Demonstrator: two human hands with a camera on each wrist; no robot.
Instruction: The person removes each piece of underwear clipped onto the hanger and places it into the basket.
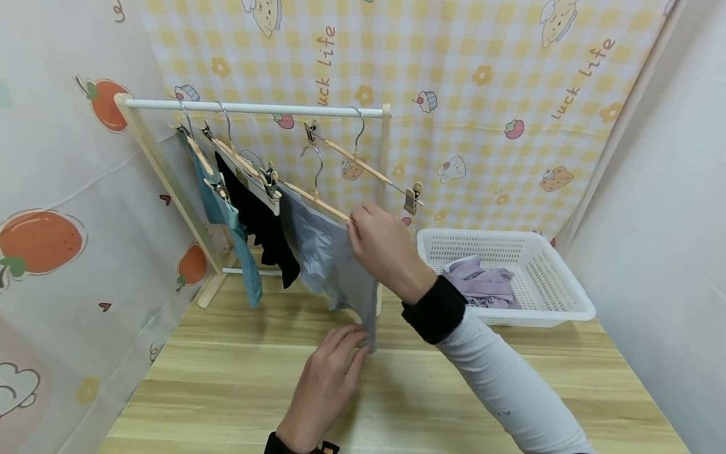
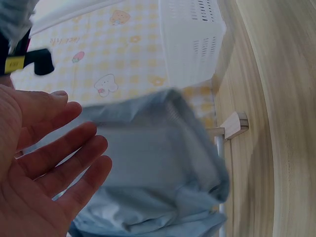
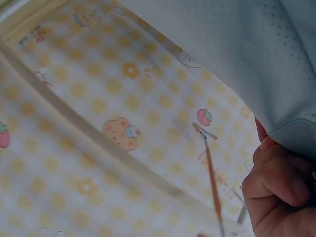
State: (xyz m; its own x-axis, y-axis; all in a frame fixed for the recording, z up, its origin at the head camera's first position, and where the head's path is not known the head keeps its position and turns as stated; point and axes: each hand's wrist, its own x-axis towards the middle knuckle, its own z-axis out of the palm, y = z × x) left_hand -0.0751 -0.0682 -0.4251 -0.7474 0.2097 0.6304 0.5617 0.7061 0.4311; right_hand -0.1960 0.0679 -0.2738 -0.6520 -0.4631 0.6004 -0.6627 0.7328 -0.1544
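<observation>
I see the wide, light grey cloth garment point(image 1: 348, 268) as thin, matt and creased, its slim tan wooden hanger point(image 1: 317, 201) as smooth, with a curved, shiny metal hook point(image 1: 321, 166). The black cloth garment point(image 1: 266, 236) is dull. The oblong white plastic basket point(image 1: 527, 317) is smooth with a slight sheen, the crumpled lilac cloth point(image 1: 484, 284) matt. My pale wooden bench point(image 1: 238, 366) looks smoothly grained, my pale-grey fabric sleeve point(image 1: 510, 384) matt.

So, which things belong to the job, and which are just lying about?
Seemingly in the job:
hanger gripped by the right hand
grey garment by the left hand
rack

Seemingly just around:
spare hanger
basket
purple cloth
black garment
teal garment
patterned curtain
</observation>
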